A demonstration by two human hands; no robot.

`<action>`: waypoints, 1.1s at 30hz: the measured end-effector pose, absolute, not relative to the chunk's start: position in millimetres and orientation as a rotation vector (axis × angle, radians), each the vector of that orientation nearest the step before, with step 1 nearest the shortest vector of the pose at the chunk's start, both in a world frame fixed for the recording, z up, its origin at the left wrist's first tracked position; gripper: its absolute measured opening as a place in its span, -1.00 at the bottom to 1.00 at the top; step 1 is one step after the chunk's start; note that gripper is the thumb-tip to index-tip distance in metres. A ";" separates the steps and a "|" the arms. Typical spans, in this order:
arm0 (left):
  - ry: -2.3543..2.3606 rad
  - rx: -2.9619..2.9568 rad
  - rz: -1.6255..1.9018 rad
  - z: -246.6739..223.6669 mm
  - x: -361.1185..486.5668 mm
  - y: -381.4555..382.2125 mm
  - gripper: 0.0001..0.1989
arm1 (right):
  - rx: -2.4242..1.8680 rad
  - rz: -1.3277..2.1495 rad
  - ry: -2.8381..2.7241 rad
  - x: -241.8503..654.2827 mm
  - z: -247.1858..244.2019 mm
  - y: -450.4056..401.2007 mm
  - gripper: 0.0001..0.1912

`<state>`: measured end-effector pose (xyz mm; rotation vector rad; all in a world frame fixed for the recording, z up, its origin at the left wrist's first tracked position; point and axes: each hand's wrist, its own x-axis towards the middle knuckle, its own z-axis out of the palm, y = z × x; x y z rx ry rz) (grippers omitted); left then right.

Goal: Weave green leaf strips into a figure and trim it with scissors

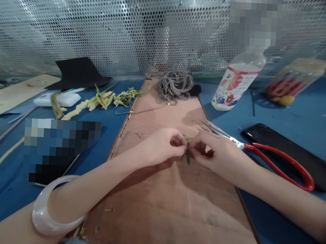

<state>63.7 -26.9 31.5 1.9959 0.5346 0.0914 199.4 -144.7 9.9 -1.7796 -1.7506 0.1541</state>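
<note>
Over the wooden board (159,194) my two hands meet at a small green piece that looks like a leaf or braided strip (188,158). My left hand (169,146) pinches it from the left, thumb against index finger. From the other side my right hand (212,148) pinches the same piece, its fingers curled. The part between the fingertips is mostly hidden. Red-handled scissors (283,161) lie just beyond my right wrist, their blades pointing onto the board. A pale bangle (42,210) circles my left forearm.
A tangle of grey cord (176,84) sits at the board's far end. Yellow-green plant-like strips (104,99) and a white device (57,99) lie left. A labelled bottle (236,82), a jar (296,81) and a black phone-like object (287,146) are right. Perforated metal mesh (102,27) stands behind.
</note>
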 end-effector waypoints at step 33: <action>0.548 2.009 0.053 33.1 59.2 -27.8 -0.83 | -1.841 0.169 -1.798 198.4 15.9 -136.9 -0.88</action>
